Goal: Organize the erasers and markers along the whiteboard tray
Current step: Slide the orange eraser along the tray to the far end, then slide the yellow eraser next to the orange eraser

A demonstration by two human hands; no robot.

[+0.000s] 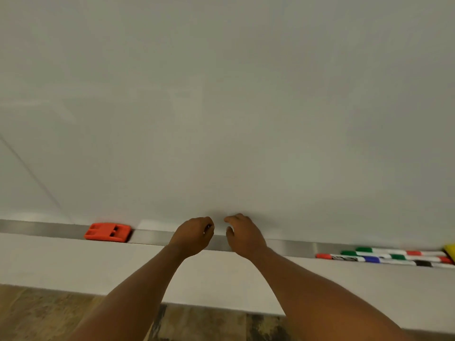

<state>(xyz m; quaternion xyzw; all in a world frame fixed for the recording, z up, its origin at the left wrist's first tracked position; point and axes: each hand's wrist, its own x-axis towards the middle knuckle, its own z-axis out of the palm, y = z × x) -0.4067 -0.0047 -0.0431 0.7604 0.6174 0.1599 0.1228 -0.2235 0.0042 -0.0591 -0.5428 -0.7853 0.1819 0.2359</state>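
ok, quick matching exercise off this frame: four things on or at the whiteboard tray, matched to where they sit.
Things:
1. orange eraser
2. markers
3. yellow object
4. left hand and right hand

Places:
A. cut off at the far right edge
B. left part of the tray
C. middle of the tray
D. bunched on the right part of the tray

Pairs: 1-B, 2-D, 3-A, 4-C
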